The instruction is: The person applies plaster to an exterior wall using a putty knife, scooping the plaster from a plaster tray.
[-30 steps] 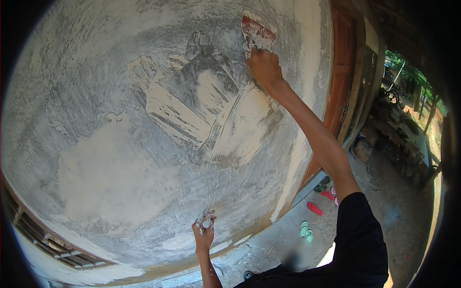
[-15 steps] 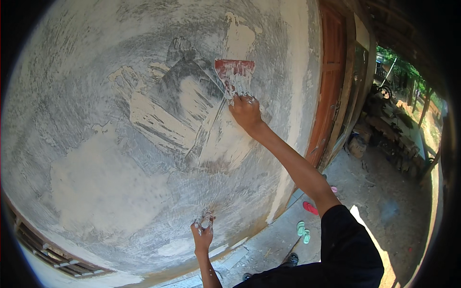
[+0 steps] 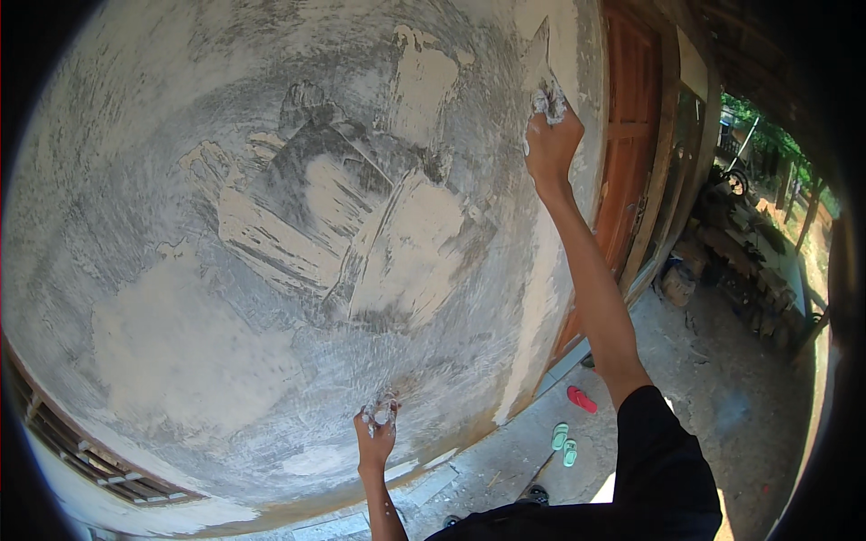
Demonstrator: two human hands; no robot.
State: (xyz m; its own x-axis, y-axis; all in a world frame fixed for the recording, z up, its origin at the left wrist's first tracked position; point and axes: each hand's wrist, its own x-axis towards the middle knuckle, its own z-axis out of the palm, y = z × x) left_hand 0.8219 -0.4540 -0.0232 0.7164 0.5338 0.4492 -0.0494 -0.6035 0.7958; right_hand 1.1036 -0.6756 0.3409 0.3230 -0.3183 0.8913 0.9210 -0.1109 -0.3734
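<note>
From afar, I watch through the head-worn left fisheye, which looks down and ahead at the wall [image 3: 361, 361] from close by, the brown door [image 3: 629, 135] right of centre.

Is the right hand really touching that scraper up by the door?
Touching: the head view shows the right hand closed around the lower end of the scraper, its blade projecting above the fist.

Your right hand [image 3: 552, 151] grips a scraper [image 3: 542, 68], seen edge-on, high near the door [image 3: 631, 135]. Your left hand [image 3: 373, 444] is low, fingers curled, smeared white; contents unclear. Grey wall [image 3: 90, 198], pale patches [image 3: 194, 343]. Red sandal [image 3: 582, 399], green sandals [image 3: 560, 436] on the floor [image 3: 686, 370].
</note>
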